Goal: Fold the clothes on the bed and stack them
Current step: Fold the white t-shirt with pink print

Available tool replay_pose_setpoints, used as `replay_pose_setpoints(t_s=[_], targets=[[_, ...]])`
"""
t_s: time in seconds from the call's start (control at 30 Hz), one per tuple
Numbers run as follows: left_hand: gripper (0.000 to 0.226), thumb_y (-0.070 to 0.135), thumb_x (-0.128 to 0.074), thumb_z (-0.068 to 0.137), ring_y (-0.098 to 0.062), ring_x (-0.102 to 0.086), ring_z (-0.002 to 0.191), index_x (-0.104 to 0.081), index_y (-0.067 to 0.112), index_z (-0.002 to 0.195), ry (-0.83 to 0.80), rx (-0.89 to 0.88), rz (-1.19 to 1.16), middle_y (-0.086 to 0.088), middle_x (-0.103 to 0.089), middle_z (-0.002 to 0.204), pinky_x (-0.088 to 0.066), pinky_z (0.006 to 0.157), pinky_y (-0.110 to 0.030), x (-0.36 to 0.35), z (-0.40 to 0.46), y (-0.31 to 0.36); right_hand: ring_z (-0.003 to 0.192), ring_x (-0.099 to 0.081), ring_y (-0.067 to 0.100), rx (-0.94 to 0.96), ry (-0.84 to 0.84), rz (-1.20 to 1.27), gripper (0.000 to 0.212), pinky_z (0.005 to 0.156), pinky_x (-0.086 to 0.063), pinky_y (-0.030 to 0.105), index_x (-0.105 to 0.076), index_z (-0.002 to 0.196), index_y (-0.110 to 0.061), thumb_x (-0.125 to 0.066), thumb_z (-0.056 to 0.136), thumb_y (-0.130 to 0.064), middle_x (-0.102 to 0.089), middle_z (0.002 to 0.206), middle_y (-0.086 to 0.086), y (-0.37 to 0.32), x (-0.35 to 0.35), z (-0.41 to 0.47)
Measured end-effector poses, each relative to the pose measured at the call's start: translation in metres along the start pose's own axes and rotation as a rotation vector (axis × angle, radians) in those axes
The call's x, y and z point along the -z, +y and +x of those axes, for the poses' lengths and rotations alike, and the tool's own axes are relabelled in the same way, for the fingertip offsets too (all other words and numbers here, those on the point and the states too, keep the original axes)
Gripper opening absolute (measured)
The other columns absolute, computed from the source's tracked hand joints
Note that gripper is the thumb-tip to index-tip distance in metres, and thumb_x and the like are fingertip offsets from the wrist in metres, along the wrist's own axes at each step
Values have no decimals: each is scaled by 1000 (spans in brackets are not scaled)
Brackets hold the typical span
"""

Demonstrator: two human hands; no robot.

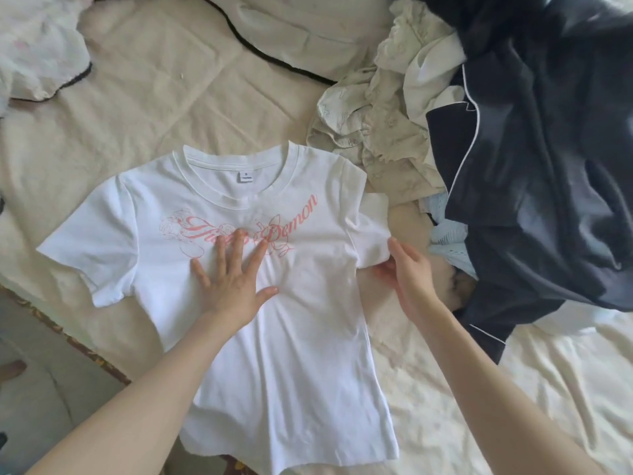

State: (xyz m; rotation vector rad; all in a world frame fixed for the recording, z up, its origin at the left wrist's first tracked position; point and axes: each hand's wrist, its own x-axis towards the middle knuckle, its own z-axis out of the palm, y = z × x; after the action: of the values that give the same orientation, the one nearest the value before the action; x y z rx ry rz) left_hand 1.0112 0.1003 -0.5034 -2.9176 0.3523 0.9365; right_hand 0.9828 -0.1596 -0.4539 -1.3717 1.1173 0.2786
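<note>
A white T-shirt (pixel 291 337) with pink script across the chest lies face up, spread flat on the cream bed (pixel 154 97), collar away from me. My left hand (pixel 233 279) presses flat on its chest with fingers spread, just below the print. My right hand (pixel 407 272) pinches the hem of the shirt's right sleeve (pixel 370 234) between thumb and fingers and lifts it slightly off the bed.
A heap of unfolded clothes sits at the right: a dark navy garment with white piping (pixel 534 166), a crumpled cream embroidered piece (pixel 376 125) and light blue fabric (pixel 445 234). A white garment (pixel 37 46) lies at the far left. The bed's edge (pixel 85 344) runs along the lower left.
</note>
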Motion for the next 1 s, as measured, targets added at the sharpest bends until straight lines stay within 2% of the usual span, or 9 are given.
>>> replay_pose_setpoints(t_s=[0.13, 0.27, 0.43, 0.53, 0.6, 0.67, 0.77, 0.9, 1.0], targets=[[84, 70, -33, 86, -30, 17, 144, 18, 40, 145, 9, 4, 35, -1, 23, 156, -8, 107, -66, 0, 0, 0, 107, -64, 27, -40, -146, 149, 31, 98, -47, 44, -64, 113, -10, -48, 98, -32, -68, 113, 12, -21, -10, 20], [84, 71, -32, 85, -29, 16, 144, 17, 40, 146, 16, 4, 44, -1, 22, 157, -10, 107, -65, 1, -2, -1, 115, -59, 24, -78, -157, 112, 44, 101, -46, 44, -51, 134, -11, -51, 96, -34, -60, 127, 9, -46, -20, 36], [83, 70, -32, 86, -29, 17, 144, 17, 40, 146, 6, 7, 37, 0, 22, 156, -10, 108, -65, 3, -1, 0, 99, -65, 29, 12, -132, -82, 28, 86, -54, 44, -62, 118, -8, -58, 91, -14, -67, 107, 12, -69, -26, 49], [84, 70, -35, 85, -29, 16, 144, 15, 40, 146, 21, 6, 20, 0, 20, 157, -10, 108, -65, 4, -2, 0, 89, -66, 22, 126, 25, -188, 6, 79, -55, 36, -66, 91, -16, -63, 87, -13, -67, 84, 2, -76, -24, 54], [85, 70, -38, 85, -29, 14, 144, 12, 40, 147, 33, 9, 15, 0, 18, 158, -10, 107, -65, 5, -3, 0, 79, -62, 18, 236, 137, -254, 9, 72, -51, 33, -66, 79, -15, -62, 87, -17, -64, 73, -2, -80, -15, 57], [85, 67, -43, 84, -29, 13, 144, 7, 40, 148, 24, 20, -7, 0, 16, 158, -11, 107, -65, 8, -1, 4, 73, -57, 20, 280, 202, -262, 22, 69, -48, 34, -68, 86, 0, -60, 88, -20, -62, 74, 4, -79, -6, 62], [85, 61, -52, 84, -30, 13, 144, -3, 37, 149, 5, 46, -82, -2, 14, 157, -12, 106, -66, 10, 0, 9, 80, -62, 24, 250, 167, -274, 29, 78, -51, 39, -65, 93, 1, -53, 94, -25, -66, 85, 11, -63, -1, 56], [85, 60, -55, 83, -30, 11, 144, -7, 36, 149, 3, 55, -82, -3, 13, 158, -14, 106, -65, 12, 0, 10, 69, -55, 20, 69, 17, -244, 36, 62, -46, 32, -60, 87, 5, -48, 96, -29, -57, 76, 23, -22, 7, 34], [85, 61, -53, 83, -30, 10, 145, -7, 35, 150, 12, 42, -64, -4, 11, 158, -15, 106, -64, 13, -1, 8, 63, -52, 12, -68, -164, -188, 16, 60, -40, 26, -59, 83, -16, -55, 95, -27, -57, 73, 4, -7, 12, 21]])
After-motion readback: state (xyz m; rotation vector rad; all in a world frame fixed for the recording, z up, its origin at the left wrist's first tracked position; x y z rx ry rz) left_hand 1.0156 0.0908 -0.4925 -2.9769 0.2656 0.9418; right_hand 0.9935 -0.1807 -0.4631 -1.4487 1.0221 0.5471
